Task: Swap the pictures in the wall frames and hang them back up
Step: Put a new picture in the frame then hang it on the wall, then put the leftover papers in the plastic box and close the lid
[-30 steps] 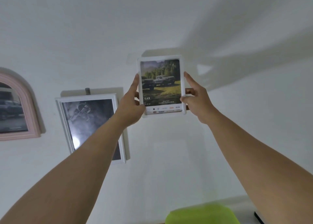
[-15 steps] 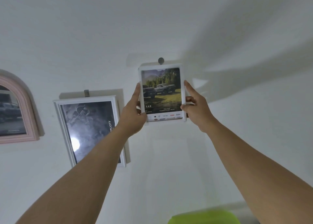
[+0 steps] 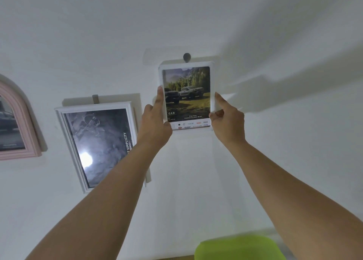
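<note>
A white wall (image 3: 275,161) fills the view. The small white frame (image 3: 187,98), holding a truck picture, lies against the wall directly below a grey hook (image 3: 186,56). The left hand (image 3: 155,126) and right hand (image 3: 227,122) each grip one side edge. Whether the frame rests on the hook cannot be determined. A pink arched frame (image 3: 13,126) is cut off at left. A blurred green object (image 3: 237,248) is cut off below.

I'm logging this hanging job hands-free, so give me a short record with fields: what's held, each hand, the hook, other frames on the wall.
held: small white frame with truck picture, upright
left hand: grips its left edge
right hand: pinches its right edge
hook: just above the frame's top edge; hung or not, cannot tell
other frames: large white frame, tilted, left; pink arched frame, far left
</note>
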